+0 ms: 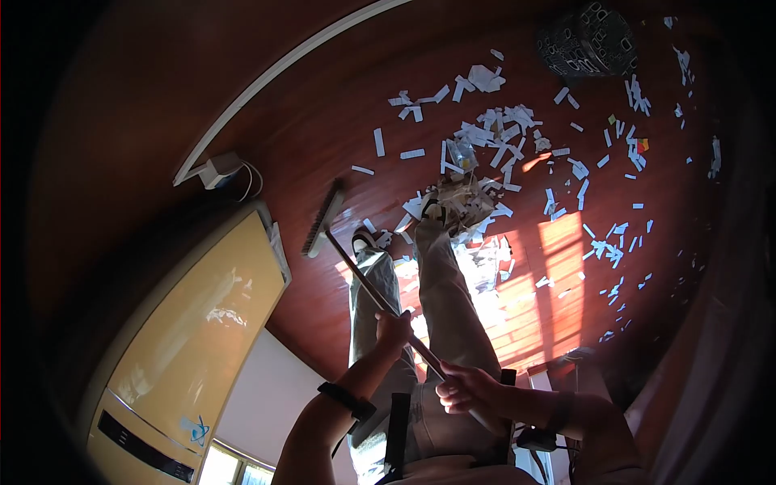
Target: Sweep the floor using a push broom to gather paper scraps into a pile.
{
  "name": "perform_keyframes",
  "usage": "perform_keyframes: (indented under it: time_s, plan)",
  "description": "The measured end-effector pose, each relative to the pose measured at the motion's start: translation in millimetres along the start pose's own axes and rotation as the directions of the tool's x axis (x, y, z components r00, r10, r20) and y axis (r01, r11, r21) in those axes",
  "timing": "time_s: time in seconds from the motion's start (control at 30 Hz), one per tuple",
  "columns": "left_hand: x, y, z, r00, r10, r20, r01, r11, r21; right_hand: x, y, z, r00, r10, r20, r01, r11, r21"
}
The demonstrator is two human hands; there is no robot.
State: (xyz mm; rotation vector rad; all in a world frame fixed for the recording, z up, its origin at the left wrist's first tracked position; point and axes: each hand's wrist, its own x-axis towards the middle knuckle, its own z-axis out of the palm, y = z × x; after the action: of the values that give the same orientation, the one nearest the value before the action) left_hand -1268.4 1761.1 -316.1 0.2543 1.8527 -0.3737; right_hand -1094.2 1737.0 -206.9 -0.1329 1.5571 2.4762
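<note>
A long-handled floor brush slants across my body, its pale head (326,219) at the wooden floor on the left and its dark bristles facing left. My left hand (394,330) grips the metal handle (364,282) about midway. Closer to my waist, my right hand (468,389) is closed around the upper end of the same handle. Strips and scraps of white paper (500,130) lie scattered over the floor, thickest in front of my feet. Among them are a clear plastic piece (464,154) and a crumpled translucent bag (467,203) beside my right shoe (433,211).
A yellow refrigerator-like appliance (200,327) stands at the left. Beyond it, a white box (219,170) with a cable sits by the pale baseboard (254,79). A dark patterned bin (587,45) is at the far right. Sunlight falls on the floor (561,260) to the right.
</note>
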Motion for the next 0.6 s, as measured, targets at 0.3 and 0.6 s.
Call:
perform_keyframes:
  time_s: [0.3, 0.6]
  plan:
    - [-54.4, 61.0, 83.4, 0.919, 0.329, 0.216, -0.385, 0.866, 0.318, -65.1, 32.8, 22.5, 0.727, -0.348, -0.592, 0.289, 0.937, -0.195]
    - [-27.5, 32.4, 24.1, 0.962, 0.271, 0.034, -0.269, 0.920, 0.284, -23.2, 27.4, 15.1, 0.941, -0.251, -0.226, 0.267, 0.963, 0.043]
